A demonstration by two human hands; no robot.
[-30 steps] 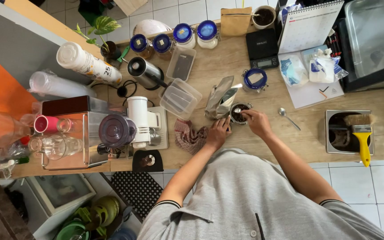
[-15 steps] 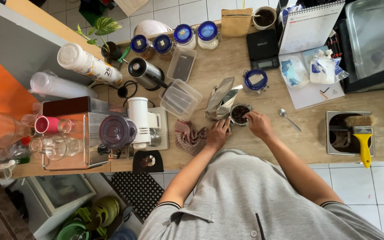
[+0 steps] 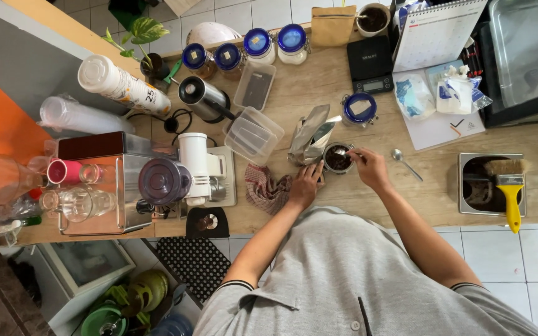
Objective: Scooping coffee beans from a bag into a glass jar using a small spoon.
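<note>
Metal cup (image 3: 337, 158) of dark grounds, left hand (image 3: 306, 184) gripping it, right hand (image 3: 368, 168) pinching a spoon (image 3: 342, 151) over it.

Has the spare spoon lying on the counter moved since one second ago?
No. The spare spoon lies at the same spot between the small cup and the metal box, as before.

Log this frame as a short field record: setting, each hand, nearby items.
setting: wooden counter seen from above, crowded with coffee gear
left hand: steadies a small metal cup of dark grounds
right hand: holds a small spoon over the cup
nearby: silver foil bag, checked cloth, loose spoon, blue-lidded jar
right edge: yellow-handled brush
</note>
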